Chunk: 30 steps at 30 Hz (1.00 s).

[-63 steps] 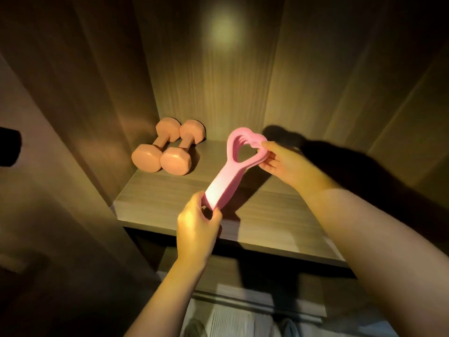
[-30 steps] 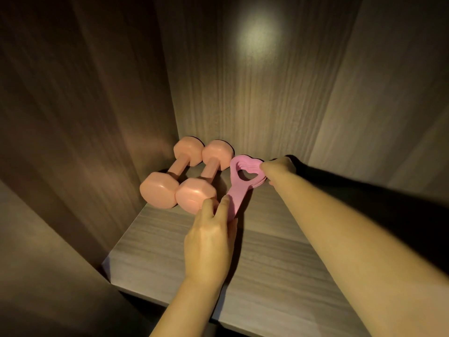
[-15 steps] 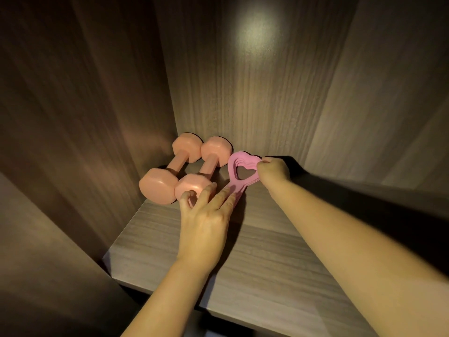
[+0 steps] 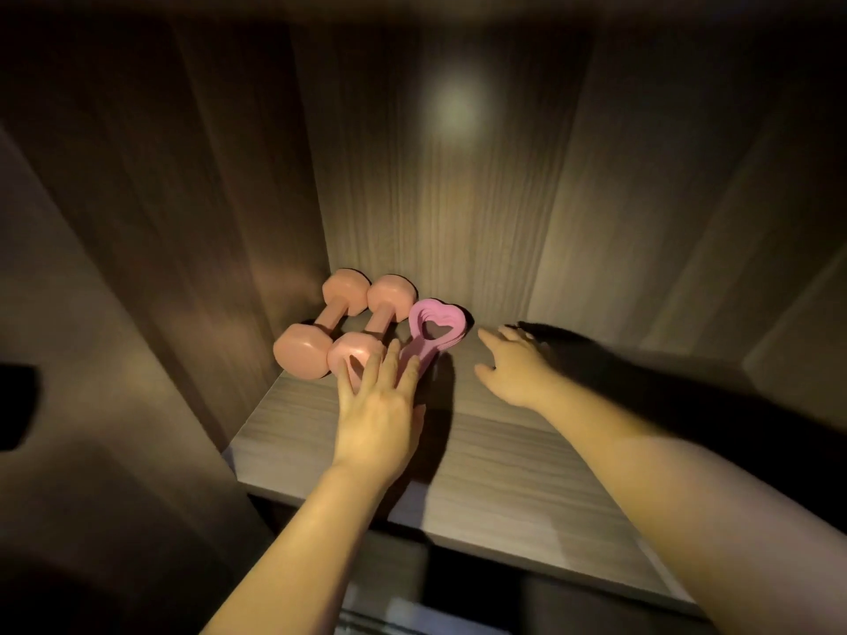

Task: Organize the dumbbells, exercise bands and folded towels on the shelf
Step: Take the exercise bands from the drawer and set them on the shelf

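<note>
On the shelf (image 4: 495, 456), bands (image 4: 436, 319) touch flat left hand (image 4: 380, 419); open right hand (image 4: 513, 368) just beside.

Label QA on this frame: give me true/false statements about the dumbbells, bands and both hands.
1. Two dumbbells lie side by side on the shelf. True.
2. The right hand grips the bands. False: it is open and apart from them.
3. The bands lie right of the dumbbells. True.
4. The left hand lifts a dumbbell. False: its straight fingers touch the bands' near end, and both dumbbells rest on the shelf.
</note>
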Motion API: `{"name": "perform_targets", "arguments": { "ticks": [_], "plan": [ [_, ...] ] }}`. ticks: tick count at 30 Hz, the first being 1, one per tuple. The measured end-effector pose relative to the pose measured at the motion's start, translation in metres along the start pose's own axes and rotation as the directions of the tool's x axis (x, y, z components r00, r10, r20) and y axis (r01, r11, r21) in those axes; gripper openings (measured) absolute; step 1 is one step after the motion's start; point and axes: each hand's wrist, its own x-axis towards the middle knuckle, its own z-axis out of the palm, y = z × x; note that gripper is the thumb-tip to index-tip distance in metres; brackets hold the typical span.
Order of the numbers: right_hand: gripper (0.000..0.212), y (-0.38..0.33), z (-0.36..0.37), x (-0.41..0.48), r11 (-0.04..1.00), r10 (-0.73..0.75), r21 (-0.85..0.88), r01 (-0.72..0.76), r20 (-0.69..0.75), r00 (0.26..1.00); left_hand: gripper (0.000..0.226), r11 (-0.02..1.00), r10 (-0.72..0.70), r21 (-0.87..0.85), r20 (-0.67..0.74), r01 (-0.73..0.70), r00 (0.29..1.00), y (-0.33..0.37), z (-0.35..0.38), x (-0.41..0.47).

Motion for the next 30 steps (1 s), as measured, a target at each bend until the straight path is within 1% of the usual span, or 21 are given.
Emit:
{"name": "perform_targets", "arguments": {
  "ticks": [2,4,5,8,10,13,17,19,21,24,26,30],
  "plan": [
    [0.064,0.002,-0.012,-0.04,1.0,-0.006,-0.022,0.006,0.022,1.0,0.058,1.0,-0.022,0.003,0.116,0.022,0.993,0.009,-0.024,-0.014],
    [0.063,0.005,-0.022,-0.083,0.994,-0.018,-0.11,0.018,-0.004,1.0,0.056,0.999,-0.032,0.004,0.195,0.032,0.98,0.018,-0.049,-0.034],
    [0.062,0.007,-0.026,-0.106,0.991,-0.017,-0.133,0.016,-0.004,1.0,0.056,0.999,-0.036,-0.023,0.215,0.042,0.976,0.023,-0.061,-0.047],
    [0.062,0.013,-0.029,-0.181,0.991,-0.026,-0.135,0.023,-0.018,1.0,0.055,0.991,-0.041,-0.117,0.219,0.068,0.975,0.036,-0.087,-0.094],
    [0.063,0.017,-0.02,-0.234,0.985,-0.059,-0.163,0.05,-0.056,0.997,0.054,0.986,-0.033,-0.151,0.212,0.066,0.977,0.045,-0.101,-0.13],
    [0.062,0.025,0.002,-0.306,0.987,-0.077,-0.15,0.064,-0.088,0.993,0.051,0.977,-0.014,-0.208,0.172,0.05,0.985,0.057,-0.116,-0.188],
    [0.062,0.029,0.029,-0.373,0.987,-0.096,-0.135,0.083,-0.091,0.991,0.051,0.957,0.02,-0.29,0.163,0.029,0.986,0.079,-0.134,-0.256],
    [0.063,0.028,0.031,-0.388,0.983,-0.13,-0.144,0.115,-0.105,0.986,0.052,0.954,0.052,-0.299,0.165,-0.001,0.985,0.09,-0.141,-0.274],
    [0.062,0.025,0.025,-0.39,0.977,-0.165,-0.16,0.142,-0.149,0.975,0.053,0.956,0.075,-0.292,0.13,-0.034,0.989,0.094,-0.147,-0.276],
    [0.062,0.021,0.012,-0.379,0.979,-0.182,-0.131,0.159,-0.19,0.965,0.052,0.951,0.058,-0.307,0.095,-0.026,0.994,0.096,-0.154,-0.263],
    [0.062,0.021,0.011,-0.366,0.983,-0.171,-0.101,0.156,-0.168,0.971,0.052,0.944,0.045,-0.33,0.123,-0.002,0.991,0.097,-0.154,-0.252],
    [0.062,0.028,0.014,-0.326,0.985,-0.146,-0.102,0.139,-0.062,0.987,0.053,0.945,0.061,-0.325,0.238,0.021,0.969,0.095,-0.14,-0.216]
  ]
}}
